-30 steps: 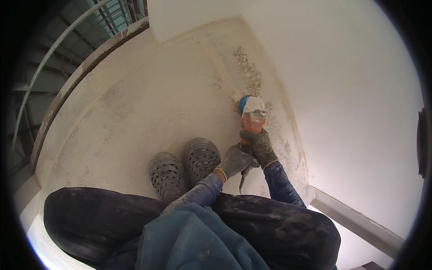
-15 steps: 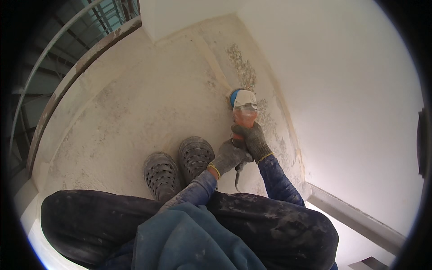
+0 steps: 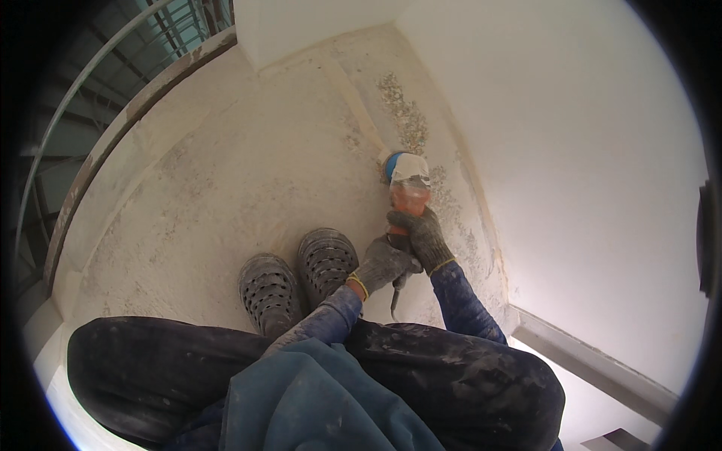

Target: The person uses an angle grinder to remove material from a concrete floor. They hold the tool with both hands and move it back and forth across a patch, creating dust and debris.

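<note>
An orange angle grinder [image 3: 410,197] with a pale, dusty head and a blue disc guard [image 3: 392,164] is held low over the floor. My right hand [image 3: 426,237], in a grey knit glove, wraps round its body. Behind it, my left hand [image 3: 383,263], gloved alike, closes round the rear of the handle. A cord [image 3: 395,304] hangs from the back end. The disc's working side is hidden. Beyond the head lies a rough patch of exposed speckled stone [image 3: 403,113], and a pale strip [image 3: 353,98] runs along the floor beside it.
The dusty floor [image 3: 210,188] ends on the left at a curved brown edge [image 3: 124,124] with a metal railing [image 3: 71,98] beyond. A white wall [image 3: 579,150] rises on the right. My grey clogs [image 3: 329,259] stand left of my hands.
The grinder's head has shifted very slightly toward me, with both hands keeping their hold. Feet and legs are almost unmoved.
</note>
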`<state>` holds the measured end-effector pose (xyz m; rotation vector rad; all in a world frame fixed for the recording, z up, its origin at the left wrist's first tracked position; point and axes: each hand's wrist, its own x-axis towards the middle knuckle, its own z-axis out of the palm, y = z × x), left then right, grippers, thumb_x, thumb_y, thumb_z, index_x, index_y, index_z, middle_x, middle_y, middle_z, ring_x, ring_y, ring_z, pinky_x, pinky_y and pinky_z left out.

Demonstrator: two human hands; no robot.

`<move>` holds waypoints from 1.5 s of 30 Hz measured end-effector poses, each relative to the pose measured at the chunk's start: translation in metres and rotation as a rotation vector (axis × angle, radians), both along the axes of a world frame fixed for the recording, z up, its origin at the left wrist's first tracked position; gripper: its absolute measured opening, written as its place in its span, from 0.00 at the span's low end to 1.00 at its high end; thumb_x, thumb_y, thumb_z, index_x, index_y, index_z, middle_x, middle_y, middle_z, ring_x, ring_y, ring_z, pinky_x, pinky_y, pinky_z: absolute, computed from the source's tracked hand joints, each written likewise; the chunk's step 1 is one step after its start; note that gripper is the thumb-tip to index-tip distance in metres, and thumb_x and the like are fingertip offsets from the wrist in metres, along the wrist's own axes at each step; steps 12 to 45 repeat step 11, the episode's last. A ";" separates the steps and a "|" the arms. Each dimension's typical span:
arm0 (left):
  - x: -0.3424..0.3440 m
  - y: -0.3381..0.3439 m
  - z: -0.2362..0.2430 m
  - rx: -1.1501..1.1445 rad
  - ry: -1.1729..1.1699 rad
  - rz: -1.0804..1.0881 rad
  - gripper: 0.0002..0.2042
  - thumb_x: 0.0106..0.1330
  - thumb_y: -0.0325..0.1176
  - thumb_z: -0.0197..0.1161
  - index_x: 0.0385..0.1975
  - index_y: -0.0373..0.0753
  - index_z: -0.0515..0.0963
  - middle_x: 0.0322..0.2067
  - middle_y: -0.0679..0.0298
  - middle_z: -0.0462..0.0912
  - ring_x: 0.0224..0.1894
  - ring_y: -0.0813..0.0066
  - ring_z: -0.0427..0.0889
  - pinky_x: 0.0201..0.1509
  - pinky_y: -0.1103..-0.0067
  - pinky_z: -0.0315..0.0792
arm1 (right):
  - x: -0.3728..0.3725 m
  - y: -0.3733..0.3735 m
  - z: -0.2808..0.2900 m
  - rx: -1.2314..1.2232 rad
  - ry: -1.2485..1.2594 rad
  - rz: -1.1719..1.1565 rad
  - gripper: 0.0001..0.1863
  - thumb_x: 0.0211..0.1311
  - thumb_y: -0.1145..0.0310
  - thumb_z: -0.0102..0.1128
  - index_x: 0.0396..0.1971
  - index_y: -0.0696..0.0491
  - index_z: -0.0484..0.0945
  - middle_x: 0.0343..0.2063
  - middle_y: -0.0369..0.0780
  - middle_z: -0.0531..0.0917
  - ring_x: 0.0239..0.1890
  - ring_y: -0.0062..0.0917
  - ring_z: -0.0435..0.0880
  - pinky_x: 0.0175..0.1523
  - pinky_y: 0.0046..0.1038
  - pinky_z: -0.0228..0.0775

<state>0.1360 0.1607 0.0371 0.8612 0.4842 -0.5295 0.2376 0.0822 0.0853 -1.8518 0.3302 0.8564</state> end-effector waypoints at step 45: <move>-0.004 -0.006 -0.009 0.149 -0.085 -0.014 0.13 0.59 0.32 0.77 0.39 0.37 0.82 0.26 0.63 0.88 0.20 0.74 0.84 0.25 0.73 0.81 | 0.008 -0.013 -0.023 -0.007 -0.014 0.155 0.30 0.58 0.67 0.78 0.60 0.53 0.78 0.45 0.42 0.86 0.38 0.33 0.89 0.44 0.39 0.87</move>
